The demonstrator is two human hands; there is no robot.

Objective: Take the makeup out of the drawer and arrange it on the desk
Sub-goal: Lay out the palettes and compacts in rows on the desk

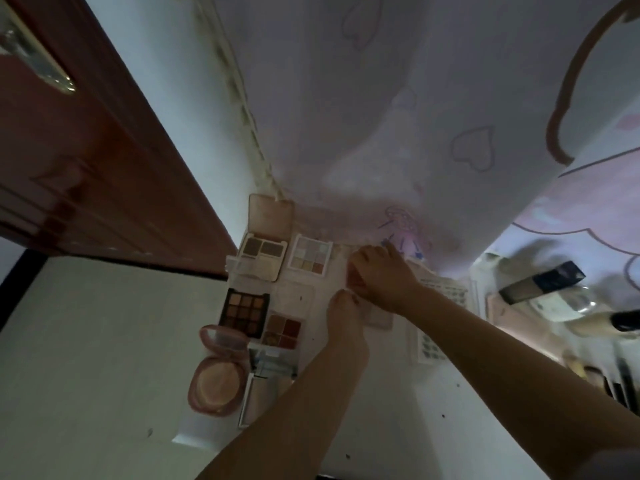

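Observation:
Several open makeup palettes lie on the white desk point(381, 393): a brown two-pan palette point(263, 249), a pastel palette point(311, 256), a dark many-pan palette point(244, 311), a red-brown four-pan palette point(282, 329) and a round pink compact point(216, 386). My left hand point(344, 317) and my right hand point(377, 275) meet at the middle of the desk. Both hold a pale pink palette point(379, 318) that rests on the desk. My hands hide most of it.
More pale palettes point(443, 289) lie right of my hands. A dark-capped foundation bottle point(540, 280) and several brushes point(616, 382) are at the far right. A brown door point(86, 168) stands at the left, and a pink patterned cloth point(381, 116) hangs behind the desk.

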